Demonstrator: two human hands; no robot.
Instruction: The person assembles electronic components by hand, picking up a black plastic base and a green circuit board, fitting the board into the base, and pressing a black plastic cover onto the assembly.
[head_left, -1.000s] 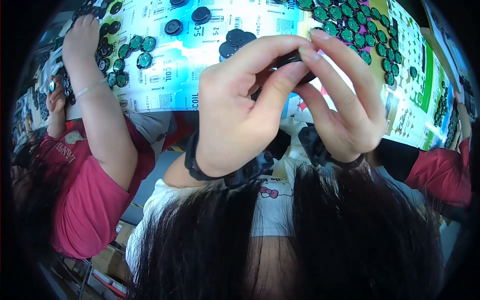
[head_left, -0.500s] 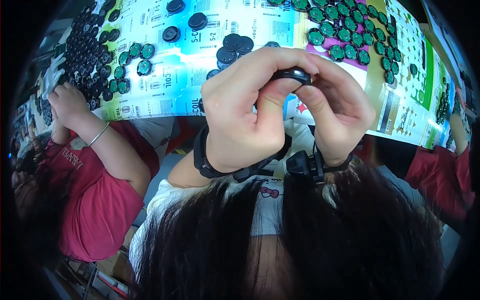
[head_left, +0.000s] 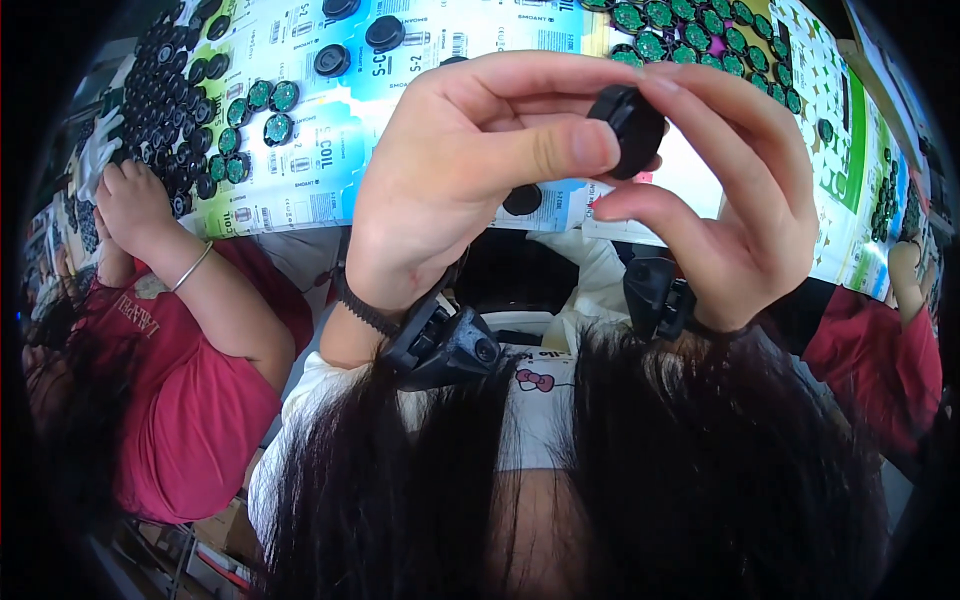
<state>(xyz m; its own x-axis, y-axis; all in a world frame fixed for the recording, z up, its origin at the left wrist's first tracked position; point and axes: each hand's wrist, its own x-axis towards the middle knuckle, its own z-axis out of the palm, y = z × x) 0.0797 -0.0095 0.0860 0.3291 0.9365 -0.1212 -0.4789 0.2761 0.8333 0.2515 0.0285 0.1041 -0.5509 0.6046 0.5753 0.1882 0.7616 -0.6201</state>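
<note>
Turned from nearly flat, the black disc (head_left: 641, 135) now tilts steeply above the printed sheets (head_left: 345, 120), pinched in the left hand (head_left: 450, 150). Wide apart, the right hand's (head_left: 745, 205) thumb is clear; its fingertips meet the disc's top edge.

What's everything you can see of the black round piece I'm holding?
The black round piece is a thick disc with a stepped rim, dull and plastic-looking. It is tilted, raised above the printed sheets. Your left hand pinches it, thumb on its left side; your right hand's fingers appear to touch its upper edge.
</note>
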